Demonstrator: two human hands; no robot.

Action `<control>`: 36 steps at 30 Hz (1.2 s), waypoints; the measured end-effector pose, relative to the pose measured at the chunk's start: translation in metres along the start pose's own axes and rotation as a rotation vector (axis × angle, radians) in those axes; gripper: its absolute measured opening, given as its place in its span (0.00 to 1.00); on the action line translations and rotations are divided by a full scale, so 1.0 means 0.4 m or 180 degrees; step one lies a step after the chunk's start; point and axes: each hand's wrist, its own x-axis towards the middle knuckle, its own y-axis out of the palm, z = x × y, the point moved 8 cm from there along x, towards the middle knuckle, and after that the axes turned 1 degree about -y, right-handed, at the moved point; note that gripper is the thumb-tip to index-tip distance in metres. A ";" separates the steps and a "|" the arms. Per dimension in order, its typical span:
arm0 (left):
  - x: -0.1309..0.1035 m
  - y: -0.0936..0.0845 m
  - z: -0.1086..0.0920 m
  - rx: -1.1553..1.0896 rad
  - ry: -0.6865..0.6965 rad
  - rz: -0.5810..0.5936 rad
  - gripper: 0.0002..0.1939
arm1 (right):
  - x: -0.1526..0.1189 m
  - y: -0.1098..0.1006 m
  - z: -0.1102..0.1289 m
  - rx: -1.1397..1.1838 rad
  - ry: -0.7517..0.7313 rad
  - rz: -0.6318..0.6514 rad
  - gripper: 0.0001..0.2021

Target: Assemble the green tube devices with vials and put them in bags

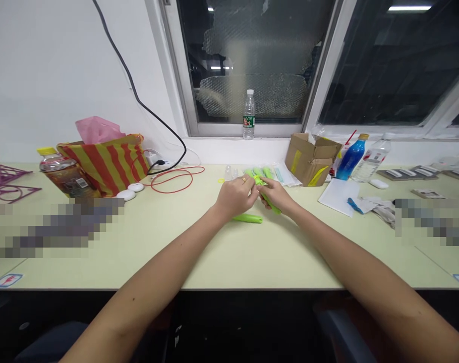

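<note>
My right hand (278,195) is wrapped round a long bright green plastic piece (274,205), shaped like a handle, which slants down toward me. At its upper end, a small yellow-green part (257,180) shows between my two hands. My left hand (236,196) has its fingers curled and pressed together against that end; what they pinch is hidden. Below my left hand lies a second green plastic piece (248,218), flat on the table. Just behind my hands are several green pieces (260,172) and a small yellow piece (221,180).
A cardboard box (308,160) stands behind to the right, near a blue bottle (351,157) and white paper (340,195). Leftward are a striped bag (110,166), a brown-labelled bottle (68,174) and a red cable (172,190). A water bottle (248,115) stands on the windowsill.
</note>
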 end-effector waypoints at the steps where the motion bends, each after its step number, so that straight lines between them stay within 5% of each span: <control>1: -0.001 0.004 0.010 -0.0086 -0.0120 -0.0021 0.10 | -0.004 0.002 0.012 -0.0092 -0.0148 0.0040 0.27; 8: -0.029 0.049 0.085 -0.0889 -0.0511 0.0031 0.06 | -0.029 0.029 0.041 -0.0828 -0.0611 -0.0083 0.25; 12: -0.023 0.053 0.075 -0.0442 -0.0617 0.0140 0.08 | -0.031 0.025 0.044 -0.1407 -0.0887 -0.0307 0.24; 19: -0.027 0.087 0.057 0.0440 -0.0672 0.0987 0.11 | -0.032 0.037 0.045 -0.1984 -0.1053 -0.0447 0.24; 25: -0.024 0.071 0.055 0.0705 -0.0799 0.0853 0.09 | -0.031 0.051 0.045 -0.1951 -0.1096 -0.0245 0.27; 31: -0.019 0.074 0.080 0.0539 -0.0402 0.0811 0.08 | -0.038 0.063 0.048 -0.1883 -0.1164 -0.0076 0.26; 36: -0.024 0.054 0.018 0.0212 0.0323 0.0467 0.08 | -0.029 0.041 0.050 -0.1985 -0.1155 -0.0341 0.24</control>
